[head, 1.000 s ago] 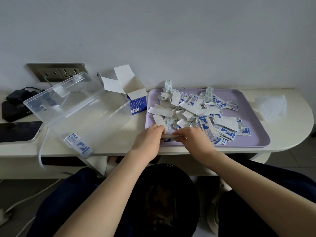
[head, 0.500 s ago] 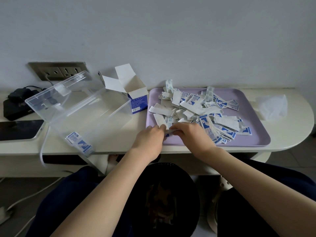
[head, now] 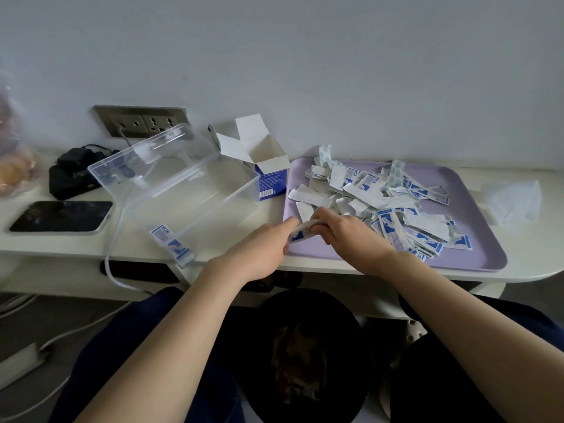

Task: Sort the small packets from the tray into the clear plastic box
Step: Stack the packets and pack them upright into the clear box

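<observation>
A lilac tray (head: 476, 209) on the white shelf holds a heap of several small white-and-blue packets (head: 393, 206). Over the tray's near left corner, my left hand (head: 262, 248) and my right hand (head: 345, 236) meet and both pinch one small stack of packets (head: 300, 232) between their fingertips. The clear plastic box (head: 195, 203) stands open to the left of the tray, its lid tipped back. One or two blue-printed packets (head: 172, 244) lie in its near corner.
An open blue-and-white carton (head: 268, 175) stands between box and tray. A crumpled tissue (head: 512, 203) lies right of the tray. A phone (head: 64, 216), a black charger (head: 73, 175) and a wall socket (head: 140, 120) are at the left. A dark bin (head: 305, 355) sits below.
Both hands have lifted slightly from the tray's front edge and moved inward, bringing the stack of packets up between them. The view has shifted a little.
</observation>
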`<act>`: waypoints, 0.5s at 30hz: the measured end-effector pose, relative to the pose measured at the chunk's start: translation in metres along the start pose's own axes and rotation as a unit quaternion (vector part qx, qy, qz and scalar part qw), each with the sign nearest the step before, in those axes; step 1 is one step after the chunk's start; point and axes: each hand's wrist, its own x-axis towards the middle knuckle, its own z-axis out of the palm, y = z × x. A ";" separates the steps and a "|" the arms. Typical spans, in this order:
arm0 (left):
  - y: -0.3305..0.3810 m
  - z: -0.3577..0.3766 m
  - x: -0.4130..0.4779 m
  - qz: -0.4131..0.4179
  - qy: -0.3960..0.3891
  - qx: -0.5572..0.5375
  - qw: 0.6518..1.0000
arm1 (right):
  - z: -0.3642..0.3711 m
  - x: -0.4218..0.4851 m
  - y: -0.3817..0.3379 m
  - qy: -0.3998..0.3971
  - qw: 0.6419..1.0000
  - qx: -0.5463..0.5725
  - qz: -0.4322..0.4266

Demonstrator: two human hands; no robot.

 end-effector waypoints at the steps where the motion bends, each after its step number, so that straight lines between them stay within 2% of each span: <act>1: -0.003 -0.004 -0.003 -0.006 0.002 -0.021 1.000 | 0.001 0.002 -0.002 -0.003 1.000 -0.002 -0.004; 4: -0.012 -0.012 -0.008 -0.019 0.032 -0.041 0.998 | 0.003 0.007 -0.007 -0.005 1.000 0.009 -0.006; 9: -0.026 -0.017 -0.028 -0.017 0.082 0.003 0.996 | 0.019 0.010 -0.017 -0.032 0.998 -0.001 -0.060; 12: -0.029 -0.019 -0.042 -0.023 0.078 0.036 0.996 | 0.031 0.009 -0.029 0.003 0.991 -0.048 -0.128; 15: -0.032 -0.021 -0.053 -0.022 0.085 0.054 0.995 | 0.036 0.007 -0.048 0.064 0.988 -0.034 -0.133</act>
